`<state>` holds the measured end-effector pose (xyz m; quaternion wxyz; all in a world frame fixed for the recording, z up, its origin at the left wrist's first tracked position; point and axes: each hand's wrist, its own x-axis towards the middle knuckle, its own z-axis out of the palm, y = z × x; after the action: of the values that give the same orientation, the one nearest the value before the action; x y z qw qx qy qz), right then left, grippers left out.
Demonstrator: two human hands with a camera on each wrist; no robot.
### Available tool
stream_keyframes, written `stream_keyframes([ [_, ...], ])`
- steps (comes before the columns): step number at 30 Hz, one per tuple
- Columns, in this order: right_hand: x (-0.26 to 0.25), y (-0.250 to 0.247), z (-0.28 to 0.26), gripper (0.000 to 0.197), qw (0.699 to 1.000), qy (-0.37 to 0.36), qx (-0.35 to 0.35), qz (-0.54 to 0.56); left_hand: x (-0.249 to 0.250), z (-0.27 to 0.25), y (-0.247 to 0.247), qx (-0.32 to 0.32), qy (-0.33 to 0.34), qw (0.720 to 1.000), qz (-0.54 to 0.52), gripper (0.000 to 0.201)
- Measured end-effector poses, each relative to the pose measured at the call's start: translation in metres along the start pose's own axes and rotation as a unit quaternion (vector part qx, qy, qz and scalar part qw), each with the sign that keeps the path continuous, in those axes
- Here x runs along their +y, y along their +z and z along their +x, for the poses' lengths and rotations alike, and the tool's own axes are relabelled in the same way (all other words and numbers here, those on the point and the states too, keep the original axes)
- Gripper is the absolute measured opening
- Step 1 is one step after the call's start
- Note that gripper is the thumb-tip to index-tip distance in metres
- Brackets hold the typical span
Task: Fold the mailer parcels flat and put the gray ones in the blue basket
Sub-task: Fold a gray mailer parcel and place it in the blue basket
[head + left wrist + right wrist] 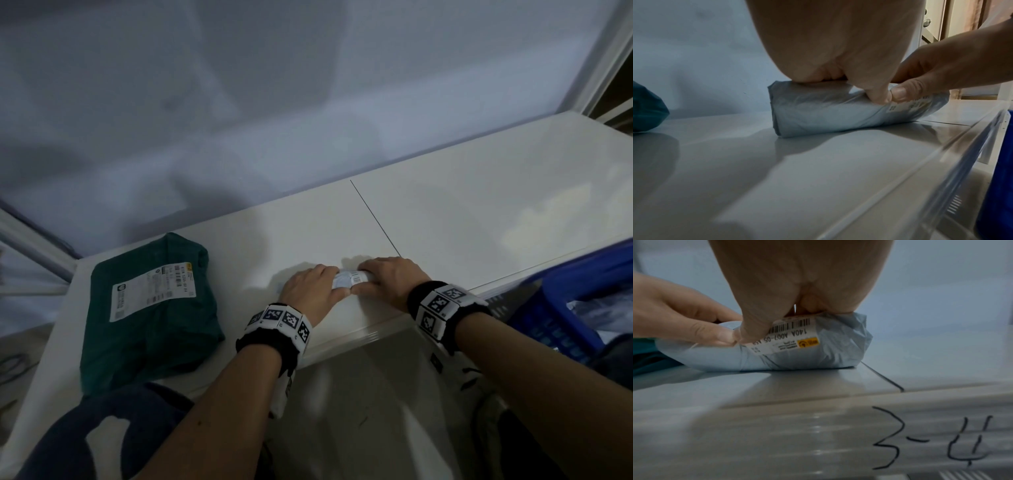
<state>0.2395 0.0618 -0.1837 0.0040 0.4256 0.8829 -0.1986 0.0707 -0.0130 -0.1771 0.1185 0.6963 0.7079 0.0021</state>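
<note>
A gray mailer parcel [347,278] [828,112] [818,347], rolled into a short bundle with a white barcode label, lies on the white table [462,219] near its front edge. My left hand [310,291] [838,65] grips its left half, thumb on the near side. My right hand [390,277] [797,296] grips the right half over the label. The two thumbs meet at the middle. A blue basket [561,308] stands at the right edge of the head view, low beside the table.
A dark green mailer parcel [150,308] with a white shipping label lies flat on the table's left part. A seam [375,219] crosses the tabletop behind my hands. A pale wall stands behind the table. "3-4" [931,439] is written on the table's front edge.
</note>
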Motion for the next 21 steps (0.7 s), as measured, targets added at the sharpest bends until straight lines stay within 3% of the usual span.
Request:
stream_keyframes([
  [7,0.002,-0.001,0.001,0.054,1.000,0.016,-0.014,0.000,-0.003,0.000,0.000,-0.008,0.005,1.000,0.027,0.045],
  [21,0.000,0.008,0.022,0.037,0.998,0.035,0.043,-0.030,-0.006,0.016,0.007,-0.015,-0.030,0.999,0.023,0.058],
])
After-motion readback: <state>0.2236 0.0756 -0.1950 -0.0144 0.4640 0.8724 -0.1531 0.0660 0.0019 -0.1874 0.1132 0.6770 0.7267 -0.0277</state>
